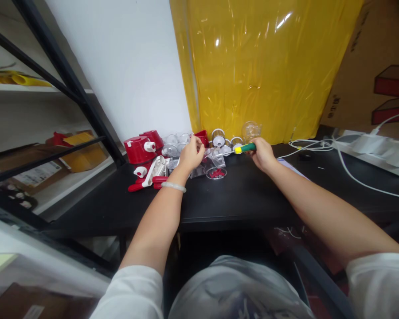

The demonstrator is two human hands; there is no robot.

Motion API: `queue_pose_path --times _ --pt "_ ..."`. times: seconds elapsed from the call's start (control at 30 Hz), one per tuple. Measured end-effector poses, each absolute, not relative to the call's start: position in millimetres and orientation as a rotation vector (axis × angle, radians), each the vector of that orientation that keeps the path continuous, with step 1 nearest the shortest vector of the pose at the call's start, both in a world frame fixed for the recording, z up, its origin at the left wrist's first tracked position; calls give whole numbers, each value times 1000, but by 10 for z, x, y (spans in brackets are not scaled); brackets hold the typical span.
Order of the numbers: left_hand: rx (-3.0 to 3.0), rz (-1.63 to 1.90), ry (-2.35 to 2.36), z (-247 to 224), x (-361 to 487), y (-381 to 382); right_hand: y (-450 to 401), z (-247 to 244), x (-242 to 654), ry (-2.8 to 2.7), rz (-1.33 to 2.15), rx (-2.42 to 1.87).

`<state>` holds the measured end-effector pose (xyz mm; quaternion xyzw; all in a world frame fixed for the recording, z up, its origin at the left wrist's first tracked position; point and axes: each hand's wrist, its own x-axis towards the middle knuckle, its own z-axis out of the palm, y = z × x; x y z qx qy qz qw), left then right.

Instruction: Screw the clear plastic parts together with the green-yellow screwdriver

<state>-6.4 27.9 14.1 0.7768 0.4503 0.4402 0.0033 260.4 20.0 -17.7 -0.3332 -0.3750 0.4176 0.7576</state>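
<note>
My right hand [262, 153] is closed round a screwdriver [245, 148] with a green and yellow handle, its thin shaft pointing left. My left hand [192, 153] has its fingers pinched together close to the shaft's end; what they hold, if anything, is too small to make out. Below the shaft stands a clear plastic cup [216, 172] with small red pieces in it. Just behind my left hand a red part [202, 136] is partly hidden. Several metal drums [218, 137] with white centres lie between the two hands, near the yellow sheet.
Red housings [138, 149], white and red handles [155, 170] and clear cups [173, 145] crowd the left of the black table [239, 201]. A clear bowl-like part [251, 130] is at the back. White cables [347, 166] and a power strip [379, 148] lie at the right.
</note>
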Motion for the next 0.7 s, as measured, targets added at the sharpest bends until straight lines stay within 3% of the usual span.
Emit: queue_pose_path --times 0.7 --pt "2458 1371 1444 127 -57 300 206 -215 2616 -777 941 -679"
